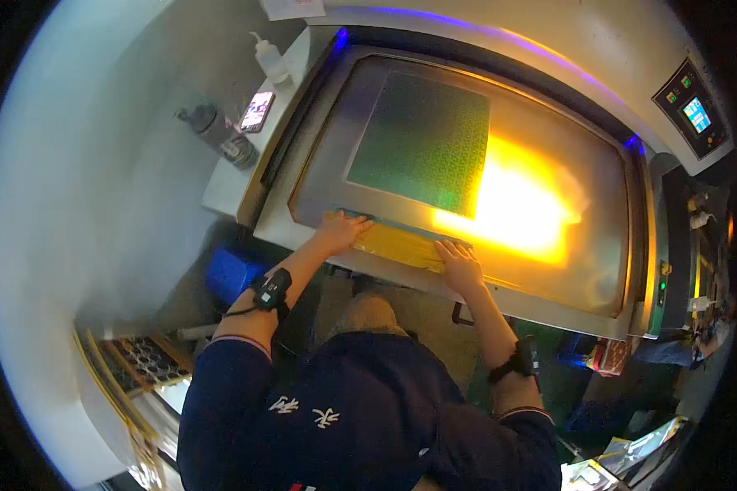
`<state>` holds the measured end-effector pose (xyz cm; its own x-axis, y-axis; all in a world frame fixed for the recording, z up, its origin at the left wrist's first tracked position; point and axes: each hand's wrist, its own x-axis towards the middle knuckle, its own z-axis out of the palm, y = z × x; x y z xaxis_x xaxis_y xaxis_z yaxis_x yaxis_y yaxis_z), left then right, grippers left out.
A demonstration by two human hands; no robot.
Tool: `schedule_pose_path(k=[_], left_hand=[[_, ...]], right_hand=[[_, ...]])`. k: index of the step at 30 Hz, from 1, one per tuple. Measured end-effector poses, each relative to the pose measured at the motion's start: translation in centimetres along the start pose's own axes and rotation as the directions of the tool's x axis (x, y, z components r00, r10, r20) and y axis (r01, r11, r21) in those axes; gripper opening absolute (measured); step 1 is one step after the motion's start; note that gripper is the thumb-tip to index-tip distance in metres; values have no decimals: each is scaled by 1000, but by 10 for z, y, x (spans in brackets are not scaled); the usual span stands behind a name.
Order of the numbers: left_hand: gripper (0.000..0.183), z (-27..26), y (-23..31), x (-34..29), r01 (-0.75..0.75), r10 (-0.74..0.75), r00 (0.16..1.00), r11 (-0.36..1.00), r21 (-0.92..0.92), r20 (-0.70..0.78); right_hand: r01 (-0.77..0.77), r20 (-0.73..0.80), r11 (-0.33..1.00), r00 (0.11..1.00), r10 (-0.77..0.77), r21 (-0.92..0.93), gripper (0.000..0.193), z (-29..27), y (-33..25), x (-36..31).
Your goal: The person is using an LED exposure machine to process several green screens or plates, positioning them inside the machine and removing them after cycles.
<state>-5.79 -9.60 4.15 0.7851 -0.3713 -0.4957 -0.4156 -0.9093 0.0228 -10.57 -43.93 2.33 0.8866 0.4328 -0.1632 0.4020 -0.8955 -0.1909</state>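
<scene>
A yellow strip [401, 247] lies along the front rim of a large framed exposure-machine bed [336, 123]. My left hand [341, 232] rests flat on the strip's left end with its fingers stretched out. At the strip's right end my right hand [460, 266] also lies with fingers extended and pressing down. Neither hand is wrapped around anything. Beyond them, a dark green patterned panel [422, 135] sits flat on the bed. Bright yellow glare [524, 204] washes over the panel's right edge, hiding detail there.
On the left ledge are a phone [257, 111], a clear squeeze bottle [271, 60] and a dark bottle [219, 135]. A control panel [694, 110] with a lit screen is at the upper right. A blue bin [231, 275] stands below left; a handle [463, 315] hangs under the front rim.
</scene>
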Motion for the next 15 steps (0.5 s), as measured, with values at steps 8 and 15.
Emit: schedule_pose_path(k=[8,15], left_hand=[[75,-91,-100,179,-19,30,985,998,67,-169],[69,-193,-198,402,-22,6,993,991,-130,-117]], right_hand=[[25,-90,998,995,-31,-64,73,-37,78,193],[-37,-17,999,999,36,-16,78,-90,206,424]])
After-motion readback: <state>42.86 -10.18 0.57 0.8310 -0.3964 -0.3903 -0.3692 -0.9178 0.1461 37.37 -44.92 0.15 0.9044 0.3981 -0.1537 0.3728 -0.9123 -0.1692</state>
